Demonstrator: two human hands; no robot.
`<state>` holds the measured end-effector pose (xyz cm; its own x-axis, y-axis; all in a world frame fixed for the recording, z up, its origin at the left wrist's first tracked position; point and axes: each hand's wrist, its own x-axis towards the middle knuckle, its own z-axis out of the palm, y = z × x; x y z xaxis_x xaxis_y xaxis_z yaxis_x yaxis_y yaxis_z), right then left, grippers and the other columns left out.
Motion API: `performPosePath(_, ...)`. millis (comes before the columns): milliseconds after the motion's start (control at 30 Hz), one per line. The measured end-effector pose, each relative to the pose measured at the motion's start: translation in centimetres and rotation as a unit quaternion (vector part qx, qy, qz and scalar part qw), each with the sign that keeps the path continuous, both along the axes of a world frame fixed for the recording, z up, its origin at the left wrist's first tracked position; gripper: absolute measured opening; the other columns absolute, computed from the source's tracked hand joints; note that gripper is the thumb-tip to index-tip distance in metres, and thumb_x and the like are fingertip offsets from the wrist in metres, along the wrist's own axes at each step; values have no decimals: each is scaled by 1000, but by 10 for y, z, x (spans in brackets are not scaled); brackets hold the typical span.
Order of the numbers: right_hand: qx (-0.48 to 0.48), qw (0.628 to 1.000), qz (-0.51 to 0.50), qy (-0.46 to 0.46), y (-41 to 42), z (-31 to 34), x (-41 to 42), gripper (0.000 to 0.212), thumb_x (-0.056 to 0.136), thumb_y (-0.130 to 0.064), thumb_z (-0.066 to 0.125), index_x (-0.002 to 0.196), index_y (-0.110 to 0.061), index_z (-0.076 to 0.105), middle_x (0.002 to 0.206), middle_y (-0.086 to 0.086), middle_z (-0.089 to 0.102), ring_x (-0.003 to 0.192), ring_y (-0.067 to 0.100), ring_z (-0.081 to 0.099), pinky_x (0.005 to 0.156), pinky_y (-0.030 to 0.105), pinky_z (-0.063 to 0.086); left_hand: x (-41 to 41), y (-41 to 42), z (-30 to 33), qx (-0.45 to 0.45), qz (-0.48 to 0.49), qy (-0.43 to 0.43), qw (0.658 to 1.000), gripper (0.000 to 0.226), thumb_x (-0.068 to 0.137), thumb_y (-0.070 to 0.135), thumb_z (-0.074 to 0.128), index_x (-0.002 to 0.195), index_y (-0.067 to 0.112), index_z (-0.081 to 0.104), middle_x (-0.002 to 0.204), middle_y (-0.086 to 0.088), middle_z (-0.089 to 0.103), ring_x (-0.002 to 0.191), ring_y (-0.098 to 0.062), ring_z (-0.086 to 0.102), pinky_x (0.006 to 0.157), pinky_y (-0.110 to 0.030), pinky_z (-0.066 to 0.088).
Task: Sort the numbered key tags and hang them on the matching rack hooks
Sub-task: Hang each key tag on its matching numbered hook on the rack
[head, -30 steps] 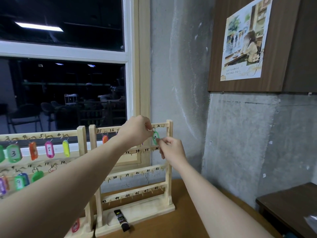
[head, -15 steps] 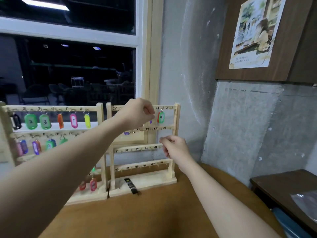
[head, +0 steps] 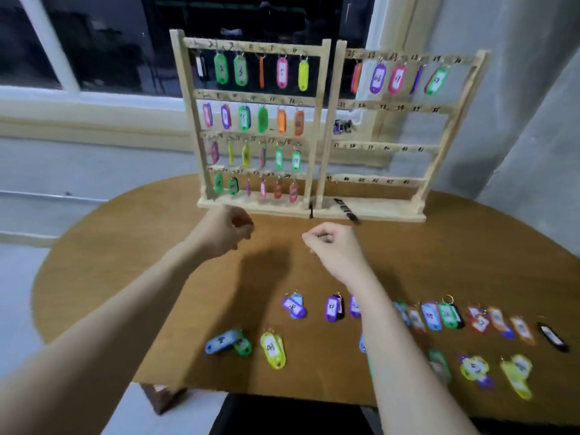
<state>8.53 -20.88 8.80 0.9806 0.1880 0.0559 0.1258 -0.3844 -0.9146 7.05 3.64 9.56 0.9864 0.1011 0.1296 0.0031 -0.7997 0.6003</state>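
While both hands hover above the round wooden table (head: 125,246), the left hand (head: 224,232) and the right hand (head: 334,246) each have their fingers loosely curled inward with nothing visible in either grasp. The left rack (head: 251,120) stands upright at the far edge of the table, just beside the right rack (head: 398,136); all four of its rows carry key tags hanging with their long axes vertical, rings uppermost. The right rack carries tags on its top row only, among them a green tag (head: 437,80) at the right end, hanging slightly tilted. The loose tags lie flat on the table nearer the person: a yellow tag (head: 273,350) with its long axis running roughly toward the racks, a purple tag (head: 333,308) likewise, and a black tag (head: 553,336) lying diagonally at the far right. Most numbers are too blurred to read
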Motion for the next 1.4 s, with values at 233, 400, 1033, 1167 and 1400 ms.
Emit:
performPosePath(233, -185, 982, -4, 50, 7, -44, -31, 14, 84, -27, 76, 73, -24, 70, 67, -8, 68, 69, 18, 67, 72, 37, 58, -45, 6, -60, 3, -20, 53, 998, 9, 90, 30, 72, 93, 22, 76, 87, 8, 71, 81, -9, 64, 74, -24, 43)
performPosePath(400, -303, 950, -5, 79, 5, -51, -42, 15, 83, -38, 73, 79, -26, 66, 85, -5, 69, 81, 22, 67, 75, 37, 58, -44, -26, -66, -33, -91, 65, 993, 11, 87, 34, 75, 92, 25, 77, 87, 9, 73, 82, -9, 64, 78, -27, 49)
performPosePath(1033, -307, 946, -11, 101, 19, -53, -46, 11, 85, -29, 61, 76, -26, 67, 66, -6, 66, 75, 22, 67, 66, 32, 54, -28, -38, -68, -49, -181, 63, 980, 9, 80, 22, 82, 83, 24, 74, 81, 11, 67, 77, 0, 57, 66, -10, 39)
performPosePath(1167, -305, 949, -6, 84, 15, -52, -46, 14, 87, -26, 59, 80, -26, 70, 61, -8, 66, 70, 17, 67, 64, 32, 56, -28, -34, -70, -50, -197, 55, 978, 14, 83, 18, 79, 78, 28, 72, 79, 16, 65, 77, 6, 56, 68, -7, 36)
performPosePath(1400, -345, 934, 28, 87, 17, -40, -49, 34, 76, -55, 78, 95, -31, 63, 76, -9, 61, 76, 13, 60, 59, 32, 40, -23, -16, -69, -126, -174, 57, 975, 12, 91, 20, 74, 80, 25, 68, 73, 19, 67, 71, 3, 58, 70, -15, 43)
